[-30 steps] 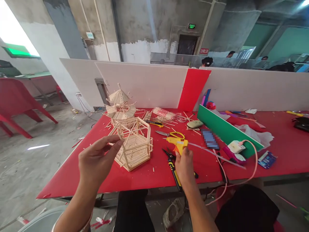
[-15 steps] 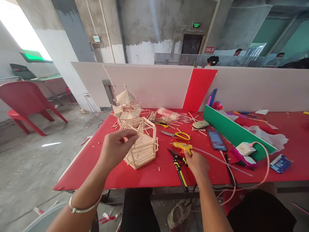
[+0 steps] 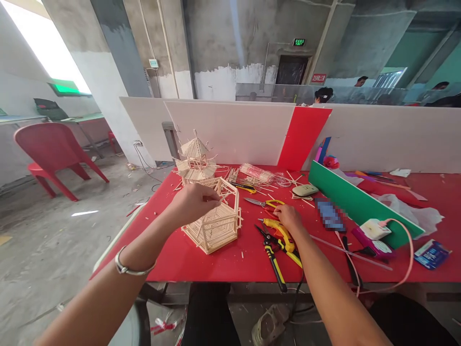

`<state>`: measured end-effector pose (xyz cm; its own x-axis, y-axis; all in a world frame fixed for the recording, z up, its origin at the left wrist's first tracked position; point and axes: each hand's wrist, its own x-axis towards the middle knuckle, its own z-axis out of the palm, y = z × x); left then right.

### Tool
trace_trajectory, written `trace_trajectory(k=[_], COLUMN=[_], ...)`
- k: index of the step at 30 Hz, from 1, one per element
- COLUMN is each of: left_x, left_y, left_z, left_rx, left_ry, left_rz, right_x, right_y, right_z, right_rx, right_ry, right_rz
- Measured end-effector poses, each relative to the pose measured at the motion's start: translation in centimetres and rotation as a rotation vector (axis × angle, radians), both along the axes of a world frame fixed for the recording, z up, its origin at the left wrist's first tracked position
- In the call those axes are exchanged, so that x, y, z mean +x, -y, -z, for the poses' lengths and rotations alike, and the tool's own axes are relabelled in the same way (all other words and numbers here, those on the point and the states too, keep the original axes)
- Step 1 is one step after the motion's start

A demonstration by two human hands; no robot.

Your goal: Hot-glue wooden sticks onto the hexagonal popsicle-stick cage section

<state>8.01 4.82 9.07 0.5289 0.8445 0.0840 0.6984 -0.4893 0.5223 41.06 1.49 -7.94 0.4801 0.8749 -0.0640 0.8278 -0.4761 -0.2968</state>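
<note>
My left hand [image 3: 194, 205] hovers over the near-left side of a six-sided frame of thin wooden sticks [image 3: 216, 235], thumb and fingers pinched together; anything between them is too small to make out. My right hand [image 3: 289, 217] reaches past the yellow glue gun [image 3: 283, 231], its fingers closed beside the yellow-handled scissors [image 3: 256, 202] and a small red tool [image 3: 269, 212]. What those fingers grip is hidden. The glue gun lies on the red tabletop, across black-and-yellow cutters [image 3: 274, 264]. Behind the frame stands a tiered stick pagoda [image 3: 195, 161].
Bundled sticks [image 3: 256, 173] and a utility knife [image 3: 244, 187] lie at the back. To the right are a computer mouse [image 3: 305, 190], a phone [image 3: 329, 215], a green board [image 3: 363, 199] and a power strip [image 3: 374, 245] with cables. A white partition [image 3: 230, 132] closes the far edge.
My right hand has let go of the glue gun and moved forward to the scissors and red tool. The glue gun now lies turned on the table. My left hand stays pinched above the frame.
</note>
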Motion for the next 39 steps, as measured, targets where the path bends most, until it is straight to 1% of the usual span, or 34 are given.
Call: trace_trajectory(k=[3,5,7,9,11,13,15,18,21,24,30,35,39], left_x=[0.4,0.7,1.2,1.5,1.8,2.1,2.4,2.8,3.0,3.1,3.2,3.2,3.2], left_y=[-0.2,-0.3,-0.4,-0.6,-0.7,-0.8,-0.9,-1.0,-1.0,-0.9,-0.9,-1.1,-0.9], left_z=[0.2,0.2,0.1,-0.1,-0.3,-0.5,-0.7,-0.7,-0.6,-0.3,0.2,0.3,0.2], left_rx=[0.002,0.011,0.024,0.021,-0.003,-0.035,-0.052,-0.053,-0.051,-0.034,-0.010,0.005,0.004], left_ry=[-0.067,-0.099,-0.132,-0.172,-0.207,-0.235,-0.269,-0.310,-0.315,-0.321,-0.348,-0.357,-0.353], left_rz=[0.035,0.070,0.095,0.113,0.137,0.172,0.191,0.196,0.209,0.214,0.208,0.212,0.198], right_x=[0.6,0.2,-1.0,-3.0,-5.7,-8.4,-10.9,-13.4,-14.4,-14.6,-14.4,-14.1,-13.9], right_y=[-0.6,-0.2,0.9,2.5,4.3,6.1,7.4,8.2,8.2,8.2,8.7,9.0,9.1], right_z=[-0.4,-1.4,-2.4,-3.2,-3.5,-3.6,-3.9,-4.8,-5.6,-5.9,-5.7,-6.1,-5.9], right_rx=[0.062,0.162,0.290,0.406,0.504,0.638,0.724,0.750,0.768,0.776,0.786,0.803,0.804], right_ry=[0.000,0.013,0.020,0.005,-0.053,-0.185,-0.320,-0.402,-0.409,-0.406,-0.384,-0.380,-0.388], right_rz=[0.034,0.062,0.063,0.019,-0.058,-0.140,-0.216,-0.289,-0.309,-0.313,-0.312,-0.287,-0.292])
